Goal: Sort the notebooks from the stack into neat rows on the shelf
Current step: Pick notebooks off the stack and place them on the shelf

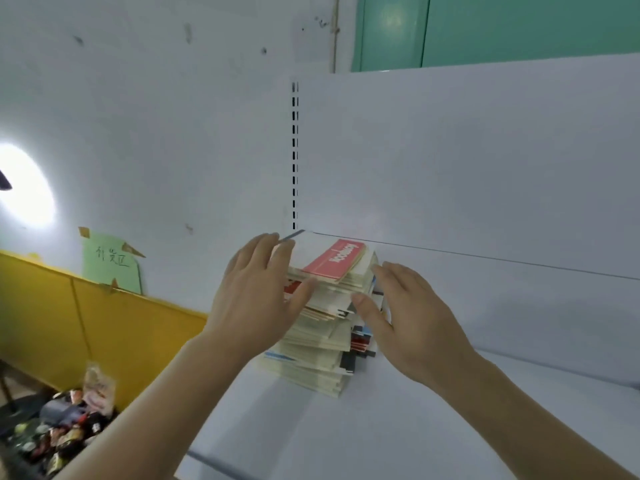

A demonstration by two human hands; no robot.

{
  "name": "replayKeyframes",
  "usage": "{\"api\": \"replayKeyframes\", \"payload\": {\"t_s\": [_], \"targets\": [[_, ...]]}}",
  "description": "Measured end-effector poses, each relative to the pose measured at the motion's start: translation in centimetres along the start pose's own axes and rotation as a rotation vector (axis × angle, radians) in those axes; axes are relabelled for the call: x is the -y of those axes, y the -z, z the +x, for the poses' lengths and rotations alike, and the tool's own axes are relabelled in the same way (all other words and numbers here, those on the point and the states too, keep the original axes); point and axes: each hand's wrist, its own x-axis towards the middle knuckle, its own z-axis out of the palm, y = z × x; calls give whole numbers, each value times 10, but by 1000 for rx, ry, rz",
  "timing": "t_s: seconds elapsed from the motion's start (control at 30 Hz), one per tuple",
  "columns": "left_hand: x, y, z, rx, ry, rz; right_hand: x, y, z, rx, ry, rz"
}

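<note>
Where the white shelf [433, 427] meets its back panel, a tall, uneven stack of notebooks [322, 344] stands near the shelf's left end, its layers skewed so that pale page edges and dark spines jut out at different angles. On top of the stack lies a red notebook [334, 259] with white lettering, turned slightly askew.

To the left of the stack, the left hand [256, 292] presses against its upper side with fingers nearly straight and spread; its thumb lies along the front edge of the top layers. This grip is wide and flat, clamping nothing. To the right of the stack, the right hand [408, 313] mirrors it, fingers extended toward the top layers and thumb touching the front of the stack lower down, its grip equally wide.

Behind the stack, a slotted upright [294, 157] runs up the back panel. Left of the stack, beyond the shelf edge, a green paper note [110, 263] is taped to the wall above a yellow panel [69, 320]. Below and left of the stack, a bin of mixed small items [59, 431] sits on the floor.
</note>
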Motion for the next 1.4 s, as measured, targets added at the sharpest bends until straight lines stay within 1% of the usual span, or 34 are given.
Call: {"api": "replayKeyframes", "payload": {"t_s": [0.07,0.13,0.17,0.2,0.27,0.3,0.37,0.43,0.53,0.63,0.7,0.77,0.83,0.9,0.93,0.97,1.0,1.03,1.07,1.13,1.17,1.2,1.23,1.3,1.33,1.4], "targets": [[21,-5,18,120,17,52,6,-8,19,10,35,-5],[40,-10,31,198,-72,77,13,-12,33,68,55,-30],[49,-14,37,206,-143,69,18,-14,39,100,43,-42],[58,-17,41,179,-220,56,22,-16,45,124,20,-53],[73,-27,51,44,-359,-2,30,-17,56,146,-23,-85],[79,-31,55,-22,-414,-37,34,-17,59,150,-30,-100],[86,-34,60,-78,-488,-95,43,-18,61,138,-10,-152],[89,-33,65,-52,-520,-164,54,-15,61,119,17,-224],[95,-32,69,-13,-525,-286,69,-4,55,147,-20,-283],[97,-26,68,106,-468,-435,80,-1,48,188,-84,-357],[96,-23,67,163,-474,-474,90,0,45,204,-154,-366],[93,-18,64,181,-501,-492,98,-1,45,190,-144,-434],[91,-11,62,233,-450,-571,102,-3,45,176,-135,-463],[90,-4,62,267,-344,-680,103,-2,46,160,-154,-519],[90,-1,63,248,-298,-707,103,-1,46,127,-149,-561],[90,3,63,193,-260,-721,101,0,45,67,-153,-579],[90,7,65,132,-214,-743,99,2,45,-14,-150,-583],[91,13,66,114,-151,-795,97,3,45,-91,-134,-581],[91,19,69,157,-80,-898,96,4,46,-146,-103,-587],[90,32,74,390,70,-1211,96,4,48,-239,-14,-613],[89,39,75,513,161,-1369,95,5,49,-263,29,-605],[87,44,77,598,244,-1511,93,5,51,-266,68,-594],[85,47,78,629,305,-1609,93,4,52,-258,97,-588],[84,47,79,598,351,-1673,95,-1,54,-236,116,-555],[84,45,78,551,350,-1655,97,-5,54,-233,92,-527],[90,40,76,421,343,-1557,98,-13,53,-204,-62,-425]]}}
